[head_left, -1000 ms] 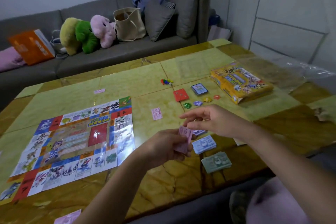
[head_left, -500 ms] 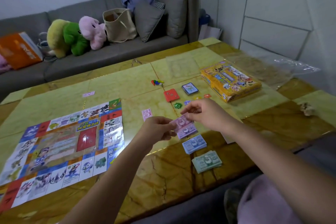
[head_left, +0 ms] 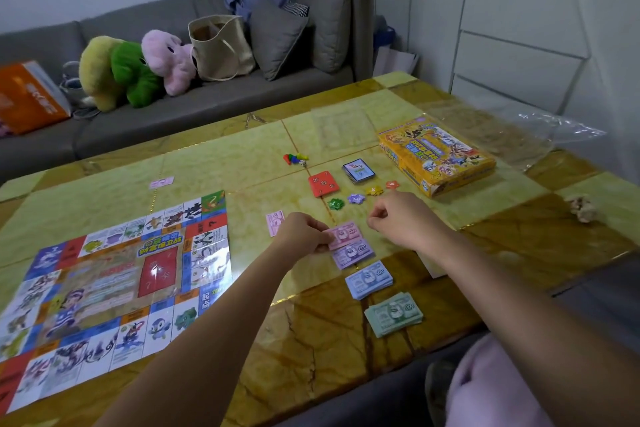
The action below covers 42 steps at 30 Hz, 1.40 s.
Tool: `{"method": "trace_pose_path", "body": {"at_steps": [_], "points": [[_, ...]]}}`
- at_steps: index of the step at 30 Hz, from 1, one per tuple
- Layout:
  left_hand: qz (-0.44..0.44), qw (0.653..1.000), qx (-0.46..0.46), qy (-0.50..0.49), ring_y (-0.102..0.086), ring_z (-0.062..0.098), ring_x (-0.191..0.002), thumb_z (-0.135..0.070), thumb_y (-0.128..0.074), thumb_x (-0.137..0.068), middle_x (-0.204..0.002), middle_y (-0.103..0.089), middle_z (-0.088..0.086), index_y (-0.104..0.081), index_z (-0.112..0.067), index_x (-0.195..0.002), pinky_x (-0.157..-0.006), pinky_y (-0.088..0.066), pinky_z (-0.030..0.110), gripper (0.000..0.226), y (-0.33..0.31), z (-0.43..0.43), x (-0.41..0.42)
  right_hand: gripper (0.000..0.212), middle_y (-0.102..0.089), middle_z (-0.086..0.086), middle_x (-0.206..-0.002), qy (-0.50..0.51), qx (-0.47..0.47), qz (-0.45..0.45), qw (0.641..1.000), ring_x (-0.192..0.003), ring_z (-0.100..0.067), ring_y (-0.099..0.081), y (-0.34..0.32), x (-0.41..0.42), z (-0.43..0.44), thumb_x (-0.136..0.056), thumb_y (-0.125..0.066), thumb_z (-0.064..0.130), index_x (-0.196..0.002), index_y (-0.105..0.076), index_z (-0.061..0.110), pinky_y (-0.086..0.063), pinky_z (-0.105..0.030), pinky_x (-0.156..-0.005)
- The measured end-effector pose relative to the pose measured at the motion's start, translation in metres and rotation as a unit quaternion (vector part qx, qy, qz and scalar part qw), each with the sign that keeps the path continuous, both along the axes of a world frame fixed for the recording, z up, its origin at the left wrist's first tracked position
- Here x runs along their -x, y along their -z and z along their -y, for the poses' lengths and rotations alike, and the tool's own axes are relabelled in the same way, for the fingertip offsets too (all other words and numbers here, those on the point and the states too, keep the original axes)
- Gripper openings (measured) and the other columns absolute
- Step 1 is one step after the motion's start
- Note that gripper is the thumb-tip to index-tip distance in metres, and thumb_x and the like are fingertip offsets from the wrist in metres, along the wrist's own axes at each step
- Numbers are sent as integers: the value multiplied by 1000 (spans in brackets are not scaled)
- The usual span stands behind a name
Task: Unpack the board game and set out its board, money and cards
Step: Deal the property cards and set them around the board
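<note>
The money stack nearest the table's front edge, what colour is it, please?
The money stack is green; the head view shows it.

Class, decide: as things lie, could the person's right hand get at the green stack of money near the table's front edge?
Probably yes. The right hand shows nothing in its fingers, and the green stack of money lies uncovered nearer the person, nothing between.

Dim, even light fills the room and shadows stay soft. Pale glare washes the glossy board (head_left: 104,288) toward its right side. The far right wall (head_left: 519,10) bows outward, slightly soft.
</note>
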<state>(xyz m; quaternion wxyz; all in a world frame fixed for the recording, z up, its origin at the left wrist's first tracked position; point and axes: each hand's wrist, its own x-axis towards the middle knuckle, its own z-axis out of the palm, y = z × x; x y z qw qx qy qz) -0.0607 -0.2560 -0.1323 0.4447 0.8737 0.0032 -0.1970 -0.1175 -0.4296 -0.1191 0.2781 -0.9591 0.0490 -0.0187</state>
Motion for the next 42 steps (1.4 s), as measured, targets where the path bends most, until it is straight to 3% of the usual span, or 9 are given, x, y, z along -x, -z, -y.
{"method": "trace_pose_path", "body": {"at_steps": [8, 12, 17, 21, 24, 30, 33, 37, 42], "points": [[48, 997, -66, 1, -61, 15, -66, -8, -72, -81, -69, -64, 2, -64, -10, -75, -69, -56, 30, 10, 7, 6, -5, 14, -73, -1, -92, -14, -7, -19, 1000, -80, -15, -67, 1, 5, -3, -89, -62, 17, -91, -75, 14, -55, -33, -77], [79, 991, -112, 13, -52, 8, -62, -18, -70, -84, -67, -57, -4, -62, -14, -72, -53, -41, 21, 15, 9, 7, -2, 19, -72, -1, -99, -46, -1, -28, 999, -86, -17, -67, -2, 8, -8, -90, -59, 10, -98, -75, 16, -54, -34, -82], [94, 991, -99, -9, -48, 14, -60, -24, -62, -91, -70, -55, 3, -51, -19, -64, -56, -39, 25, 30, 8, -1, 2, 14, -71, 1, -100, -51, 29, -18, 998, -88, -15, -65, 1, 9, -11, -87, -64, 13, -96, -75, 17, -54, -31, -82], [115, 990, -87, 1, -58, 10, -72, -25, -63, -90, -82, -62, -2, -62, -17, -95, -59, -44, 21, 10, 8, -23, 27, 9, -71, 1, -96, -57, 59, -23, 996, -85, -16, -65, 5, 10, -20, -84, -70, 20, -92, -75, 17, -53, -32, -77], [104, 992, -74, 11, -62, 15, -87, -25, -70, -85, -97, -65, 1, -63, -14, -105, -70, -47, 22, 25, 10, -46, 52, 7, -71, 0, -95, -66, 74, -16, 995, -84, -17, -65, 7, 11, -31, -84, -70, 17, -89, -75, 18, -53, -32, -75], [90, 991, -91, 29, -57, 1, -86, -31, -74, -81, -107, -62, -7, -59, -22, -115, -65, -42, 14, 39, 2, -82, 98, 9, -71, 1, -96, -123, 61, -4, 990, -86, -16, -65, 12, 21, -69, -84, -68, 17, -89, -75, 18, -50, -27, -74], [98, 991, -85, -7, -62, 4, -85, -29, -77, -78, -103, -65, -7, -61, -22, -112, -67, -48, 17, 38, -1, -95, 116, 11, -70, -1, -96, -175, 49, 3, 983, -90, -18, -63, 17, 31, -92, -83, -67, 17, -91, -74, 16, -50, -30, -78], [119, 987, -101, -42, -63, 4, -74, -24, -75, -78, -87, -68, -7, -66, -19, -97, -61, -43, 10, 22, 2, -117, 138, 21, -67, -2, -108, -223, 53, 26, 973, -102, -20, -60, 25, 41, -115, -85, -64, 13, -104, -72, 17, -40, -25, -82], [111, 986, -96, -76, -64, 7, -65, -24, -70, -82, -75, -70, -6, -70, -17, -86, -68, -53, 23, 9, 12, -133, 167, 42, -59, -7, -132, -291, 110, 7, 951, -122, -25, -52, 27, 49, -125, -89, -47, 0, -125, -63, 14, -38, -35, -102]]}}
